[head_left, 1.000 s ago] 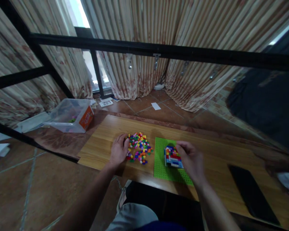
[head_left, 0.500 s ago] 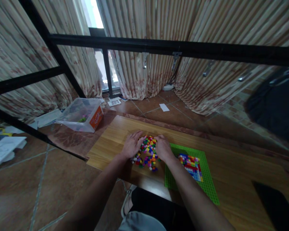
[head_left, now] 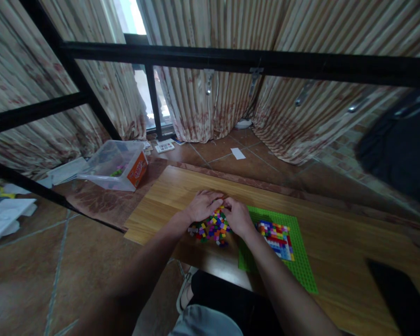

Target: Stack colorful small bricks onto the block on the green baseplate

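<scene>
**Sorting Through the Loose Bricks**

Picking stage, judging by both hands sunk in the brick pile [head_left: 212, 227]. Left hand [head_left: 203, 205] curled palm-down over its far edge; right hand [head_left: 238, 218] loosely curled just beside, fingertips meeting. Grip on any brick: cannot tell. Next, probably: pinching one brick free, carrying right to the mosaic [head_left: 276, 239] on the green baseplate [head_left: 303, 270].

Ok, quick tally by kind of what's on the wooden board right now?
Hands: 2, left and right
Pile of loose small bricks: 1
Green baseplate: 1
Brick patch built on the baseplate: 1
Total: 5
</scene>
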Demonstrator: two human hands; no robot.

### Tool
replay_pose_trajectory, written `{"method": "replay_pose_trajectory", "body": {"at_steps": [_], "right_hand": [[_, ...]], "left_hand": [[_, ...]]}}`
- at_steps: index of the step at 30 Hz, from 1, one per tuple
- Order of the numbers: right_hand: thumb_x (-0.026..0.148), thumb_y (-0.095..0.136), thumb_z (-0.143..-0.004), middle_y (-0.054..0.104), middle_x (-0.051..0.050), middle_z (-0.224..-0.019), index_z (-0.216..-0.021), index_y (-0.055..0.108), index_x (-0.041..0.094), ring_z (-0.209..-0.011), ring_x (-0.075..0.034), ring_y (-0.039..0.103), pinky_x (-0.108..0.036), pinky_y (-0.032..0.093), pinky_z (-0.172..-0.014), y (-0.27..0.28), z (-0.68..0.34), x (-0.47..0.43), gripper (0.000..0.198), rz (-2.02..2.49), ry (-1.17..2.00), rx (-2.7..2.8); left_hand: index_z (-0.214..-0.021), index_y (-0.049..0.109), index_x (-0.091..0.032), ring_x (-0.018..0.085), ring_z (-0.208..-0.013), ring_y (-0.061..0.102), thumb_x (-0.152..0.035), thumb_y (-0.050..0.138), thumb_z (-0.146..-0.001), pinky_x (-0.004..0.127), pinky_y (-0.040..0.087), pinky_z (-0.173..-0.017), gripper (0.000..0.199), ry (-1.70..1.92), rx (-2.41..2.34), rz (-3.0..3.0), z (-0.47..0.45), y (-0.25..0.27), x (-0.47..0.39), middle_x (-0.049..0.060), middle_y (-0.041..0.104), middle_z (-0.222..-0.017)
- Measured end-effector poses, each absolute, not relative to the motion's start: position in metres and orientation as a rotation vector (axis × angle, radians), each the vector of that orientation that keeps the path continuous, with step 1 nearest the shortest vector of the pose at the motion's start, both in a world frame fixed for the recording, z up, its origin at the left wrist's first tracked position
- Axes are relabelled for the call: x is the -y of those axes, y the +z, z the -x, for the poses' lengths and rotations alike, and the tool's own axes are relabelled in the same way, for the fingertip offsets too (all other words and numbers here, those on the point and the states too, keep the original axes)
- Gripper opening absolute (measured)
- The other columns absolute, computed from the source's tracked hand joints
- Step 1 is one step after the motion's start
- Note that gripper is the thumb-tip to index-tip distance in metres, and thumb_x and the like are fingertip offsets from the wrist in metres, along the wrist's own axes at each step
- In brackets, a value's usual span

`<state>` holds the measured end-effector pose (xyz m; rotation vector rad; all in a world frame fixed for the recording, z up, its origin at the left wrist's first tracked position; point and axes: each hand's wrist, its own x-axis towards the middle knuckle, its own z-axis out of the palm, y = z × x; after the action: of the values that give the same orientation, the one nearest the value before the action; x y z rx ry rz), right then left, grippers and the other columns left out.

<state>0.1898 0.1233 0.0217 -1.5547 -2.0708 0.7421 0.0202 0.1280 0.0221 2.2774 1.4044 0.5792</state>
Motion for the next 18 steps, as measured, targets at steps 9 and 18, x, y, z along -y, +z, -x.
{"method": "replay_pose_trajectory", "body": {"at_steps": [9, 18], "right_hand": [[0.027, 0.064, -0.076, 0.076, -0.005, -0.089, -0.089, 0.073, 0.021, -0.084, -0.021, 0.069, -0.036, 0.052, -0.083, 0.026, -0.202, -0.102, 0.017, 1.341, 1.031, 1.549], [0.034, 0.071, -0.073, 0.076, -0.003, -0.086, -0.087, 0.073, 0.020, -0.079, -0.018, 0.068, -0.032, 0.052, -0.076, 0.045, -0.208, -0.063, 0.020, 1.173, 1.303, 1.284]], "left_hand": [[-0.120, 0.066, -0.017, 0.022, -0.113, 0.061, -0.040, 0.031, -0.100, 0.039, 0.042, -0.105, 0.045, 0.797, -1.375, -2.073, -0.021, 0.041, -0.108, 0.008, 0.070, -0.119], [-0.083, 0.064, -0.015, 0.013, -0.069, 0.055, -0.041, 0.052, -0.092, 0.023, 0.044, -0.065, 0.030, 1.065, -1.246, -1.534, -0.056, 0.047, -0.058, 0.000, 0.061, -0.075]]}}
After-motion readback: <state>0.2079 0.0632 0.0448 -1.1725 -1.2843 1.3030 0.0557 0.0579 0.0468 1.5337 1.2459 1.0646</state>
